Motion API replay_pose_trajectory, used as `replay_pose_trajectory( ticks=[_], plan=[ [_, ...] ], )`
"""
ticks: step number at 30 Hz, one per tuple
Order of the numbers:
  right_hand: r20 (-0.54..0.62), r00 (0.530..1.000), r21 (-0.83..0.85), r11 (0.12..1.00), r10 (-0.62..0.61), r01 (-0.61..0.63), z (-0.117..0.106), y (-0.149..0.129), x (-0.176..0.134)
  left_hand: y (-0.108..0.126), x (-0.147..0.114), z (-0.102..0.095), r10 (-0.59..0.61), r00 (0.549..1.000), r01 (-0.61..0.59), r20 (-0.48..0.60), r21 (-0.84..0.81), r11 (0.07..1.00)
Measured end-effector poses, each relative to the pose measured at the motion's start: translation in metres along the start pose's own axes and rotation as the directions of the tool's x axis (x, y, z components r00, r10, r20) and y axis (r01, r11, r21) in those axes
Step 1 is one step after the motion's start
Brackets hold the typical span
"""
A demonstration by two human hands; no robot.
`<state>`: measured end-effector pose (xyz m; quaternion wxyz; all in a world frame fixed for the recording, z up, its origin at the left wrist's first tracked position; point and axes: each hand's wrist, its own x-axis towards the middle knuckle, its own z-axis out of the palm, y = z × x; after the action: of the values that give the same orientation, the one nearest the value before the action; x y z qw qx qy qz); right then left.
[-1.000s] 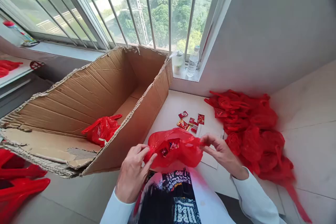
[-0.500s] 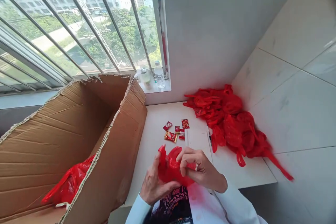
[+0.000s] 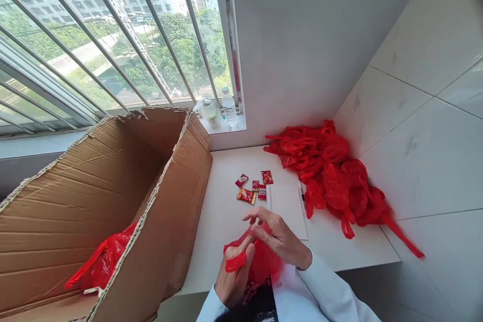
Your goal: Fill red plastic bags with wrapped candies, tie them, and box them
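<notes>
We're at the near edge of the table (image 3: 217,261), and the left hand (image 3: 234,269) has the red bag (image 3: 266,261) gripped, a strip of plastic showing by the thumb! The right hand (image 3: 277,235) comes in at two o'clock of it, fingers half curled; whether they pinch the plastic, we can't tell. From the bag, at twelve o'clock, we've got red sachets (image 3: 246,195) with pale printed characters, too small for us to read. One o'clock, a white notebook (image 3: 287,204), a column of tiny marks down its left side, illegible from here, a dark pen (image 3: 302,198) by its right edge. Beyond, towards two, heaped red bags (image 3: 334,178)! Ten o'clock, the cardboard box (image 3: 181,216), another bag (image 3: 107,261) inside it.
</notes>
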<state>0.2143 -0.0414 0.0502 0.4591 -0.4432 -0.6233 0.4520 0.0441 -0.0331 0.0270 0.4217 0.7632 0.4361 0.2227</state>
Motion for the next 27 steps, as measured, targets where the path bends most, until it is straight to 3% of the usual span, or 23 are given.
replay_pose_trajectory(
  ticks=[2, 5, 9, 12, 14, 18, 21, 24, 27],
  plan=[
    [0.067, 0.993, -0.017, 0.995, 0.095, -0.094, -0.004, 0.016, -0.002, 0.006, -0.001, -0.002, -0.089, 0.995, 0.091, 0.041, -0.068, 0.994],
    [0.18, 0.966, 0.123, 0.97, 0.186, -0.209, 0.0, 0.036, -0.006, 0.01, -0.001, 0.002, -0.27, 0.955, 0.294, 0.124, -0.252, 0.922],
    [-0.066, 0.957, 0.303, 0.919, 0.284, -0.252, 0.011, 0.046, -0.008, 0.006, 0.002, 0.008, -0.435, 0.871, 0.49, 0.227, -0.454, 0.744],
    [-0.218, 0.929, 0.298, 0.927, 0.3, -0.229, 0.013, 0.038, -0.007, 0.0, 0.005, 0.006, -0.39, 0.826, 0.56, 0.406, -0.52, 0.645],
    [-0.21, 0.941, 0.213, 0.952, 0.264, -0.22, 0.011, 0.028, -0.007, -0.002, 0.008, 0.002, -0.35, 0.828, 0.555, 0.439, -0.544, 0.629],
    [-0.135, 0.965, -0.022, 0.973, 0.224, -0.229, 0.006, 0.02, -0.007, -0.004, 0.01, 0.0, -0.335, 0.879, 0.474, 0.34, -0.539, 0.696],
    [-0.055, 0.961, 0.012, 0.962, 0.272, -0.272, 0.008, 0.034, -0.007, -0.005, 0.008, 0.004, -0.34, 0.901, 0.433, 0.269, -0.526, 0.732],
    [-0.151, 0.941, 0.086, 0.952, 0.304, -0.294, 0.013, 0.046, -0.005, -0.008, 0.007, 0.011, -0.343, 0.9, 0.435, 0.268, -0.538, 0.722],
    [-0.24, 0.932, 0.093, 0.962, 0.272, -0.257, 0.017, 0.04, -0.006, -0.015, 0.01, 0.012, -0.313, 0.892, 0.448, 0.325, -0.564, 0.694]
  ],
)
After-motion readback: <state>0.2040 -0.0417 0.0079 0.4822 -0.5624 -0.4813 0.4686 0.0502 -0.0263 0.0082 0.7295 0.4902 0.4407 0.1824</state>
